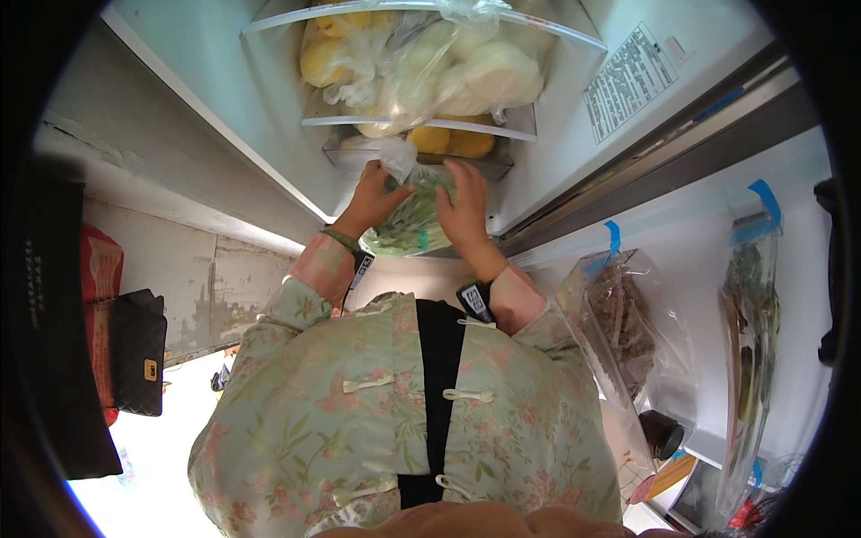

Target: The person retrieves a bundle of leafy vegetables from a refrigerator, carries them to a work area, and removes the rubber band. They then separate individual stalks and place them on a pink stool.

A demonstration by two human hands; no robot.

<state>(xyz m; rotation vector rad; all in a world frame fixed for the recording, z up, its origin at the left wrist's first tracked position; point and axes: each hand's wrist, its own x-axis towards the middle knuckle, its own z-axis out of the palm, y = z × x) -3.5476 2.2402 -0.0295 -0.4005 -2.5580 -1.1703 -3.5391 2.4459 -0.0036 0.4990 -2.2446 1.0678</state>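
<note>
A clear plastic bag of leafy green vegetables is between my two hands, in front of the open fridge's lower part. My left hand grips the bag's left side, its fingers curled over the top near the bunched plastic. On the other side my right hand is wrapped round the bag's right edge. Just beyond my fingertips is a clear drawer with yellow fruit showing in it.
Above, a fridge shelf bears plastic bags of pale round food and yellow produce. To the right, the open door's bins hold a bag of brownish food and greens. A black quilted bag hangs at left.
</note>
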